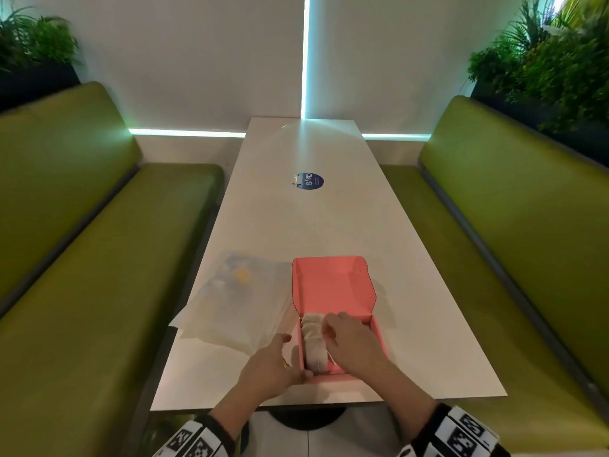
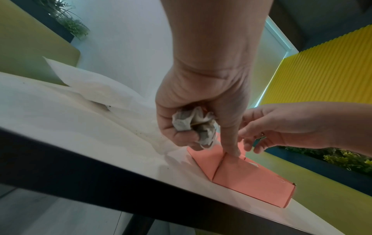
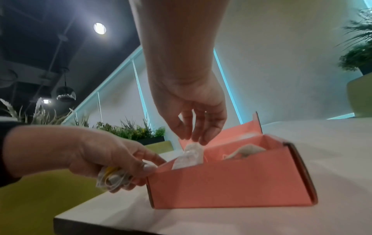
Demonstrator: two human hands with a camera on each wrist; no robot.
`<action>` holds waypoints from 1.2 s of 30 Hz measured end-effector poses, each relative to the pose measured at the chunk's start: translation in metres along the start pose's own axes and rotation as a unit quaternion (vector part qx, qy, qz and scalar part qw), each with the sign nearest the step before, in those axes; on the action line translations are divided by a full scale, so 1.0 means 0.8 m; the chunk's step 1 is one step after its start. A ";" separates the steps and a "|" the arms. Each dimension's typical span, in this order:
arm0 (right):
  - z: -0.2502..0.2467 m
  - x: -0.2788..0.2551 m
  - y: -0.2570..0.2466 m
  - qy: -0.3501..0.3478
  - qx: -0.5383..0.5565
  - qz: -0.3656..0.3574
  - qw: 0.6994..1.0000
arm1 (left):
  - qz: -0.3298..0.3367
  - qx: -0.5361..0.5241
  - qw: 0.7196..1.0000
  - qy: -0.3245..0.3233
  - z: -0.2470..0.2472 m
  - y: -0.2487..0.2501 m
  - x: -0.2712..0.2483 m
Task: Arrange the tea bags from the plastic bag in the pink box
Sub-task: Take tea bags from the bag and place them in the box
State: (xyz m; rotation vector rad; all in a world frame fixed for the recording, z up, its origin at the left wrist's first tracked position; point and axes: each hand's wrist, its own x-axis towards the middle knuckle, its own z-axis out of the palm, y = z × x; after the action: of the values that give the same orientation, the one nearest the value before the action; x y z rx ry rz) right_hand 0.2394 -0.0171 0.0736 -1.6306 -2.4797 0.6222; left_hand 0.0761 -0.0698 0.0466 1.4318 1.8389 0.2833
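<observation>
Sticker [image 1: 308, 181] far beyond the fingers reads "ClayG". Left hand [image 2: 193, 101] grips crumpled tea bags [image 2: 193, 122], forefinger on the pink box [image 3: 231, 182] corner. Right hand [image 3: 193, 111], fingers loosely spread, touches a tea bag [image 3: 190, 156] inside. Plastic bag [image 1: 237, 301] contents blurred.

pink box [image 1: 333, 285] — matt cardboard | tea bags [image 1: 314, 344] — crumpled, soft filter paper | plastic bag [image 1: 237, 301] — thin, translucent, cloudy film | table [image 1: 296, 219] — smooth, faintly glossy white top
</observation>
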 end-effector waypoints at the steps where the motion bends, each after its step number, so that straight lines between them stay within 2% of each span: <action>1: -0.001 -0.003 0.003 -0.040 -0.022 -0.012 0.999 | -0.001 0.001 1.000 -0.001 0.001 0.000 0.001; 4: 0.012 -0.010 0.008 -0.191 -0.109 -0.028 0.975 | -0.007 -0.001 1.000 -0.006 0.003 0.000 0.002; 7: 0.025 -0.007 0.005 -0.227 -0.028 -0.030 0.973 | -0.005 -0.010 1.000 -0.013 0.003 0.001 0.001; 9: 0.028 -0.005 -0.002 -0.231 0.015 -0.041 0.972 | 0.006 -0.008 1.000 -0.017 0.003 0.002 0.000; 18: 0.030 -0.002 -0.014 -0.174 -0.026 -0.040 0.984 | 0.018 0.022 0.999 -0.026 -0.001 0.016 -0.005; 25: 0.025 -0.004 -0.010 -0.175 -0.012 -0.044 0.983 | 0.006 0.025 0.999 -0.020 -0.007 0.018 -0.010; 27: 0.018 -0.004 0.000 -0.128 -0.028 -0.028 0.991 | 0.005 0.026 1.000 -0.015 -0.008 0.015 -0.010; 29: 0.009 -0.002 0.015 -0.028 -0.078 0.007 0.997 | 0.004 0.023 1.000 -0.013 -0.008 0.012 -0.009; 31: 0.004 -0.002 0.029 0.051 -0.149 0.036 0.987 | 0.002 0.021 1.000 -0.011 -0.007 0.010 -0.009; 33: -0.002 -0.005 0.033 0.070 -0.187 0.053 0.978 | 0.003 0.019 1.000 -0.005 -0.007 0.009 -0.010; 36: 0.007 -0.003 0.054 0.135 -0.133 0.045 0.981 | 0.014 0.018 1.000 0.008 -0.011 0.010 -0.011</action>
State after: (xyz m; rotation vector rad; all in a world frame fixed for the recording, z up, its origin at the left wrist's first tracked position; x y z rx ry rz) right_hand 0.2751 -0.0060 0.0515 -1.7856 -2.3793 0.0666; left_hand 0.0765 -0.0724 0.0610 1.4835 1.8472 0.2782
